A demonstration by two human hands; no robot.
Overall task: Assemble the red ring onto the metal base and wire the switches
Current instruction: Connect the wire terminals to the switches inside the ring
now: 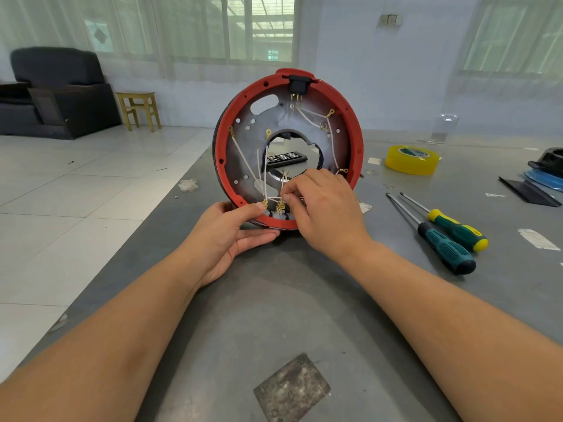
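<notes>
Upright on the grey desk (304, 300), the red ring (355, 129) already sits around the metal base (243, 159), and you are at the wiring stage, working on the switches (277, 215) set into the ring's lowest edge. Your left hand (231, 236) cups that bottom rim, thumb pressed on the ring beside the leftmost switch; your right hand (323, 208) pinches a white wire (265, 169) end at the middle terminals, fingertips curled tight. Several white leads fan up across the base to ring terminals that look unfastened, and a black socket (298, 83) sits at the top. The assembly stands on its edge, held only by your left hand, so a hard push on a connector could roll or tip it. With the brass tabs crowded together, a lead could land on the wrong terminal, or bend one. Two screwdrivers (447, 239) and a yellow tape roll (411, 159) lie well to the right.
</notes>
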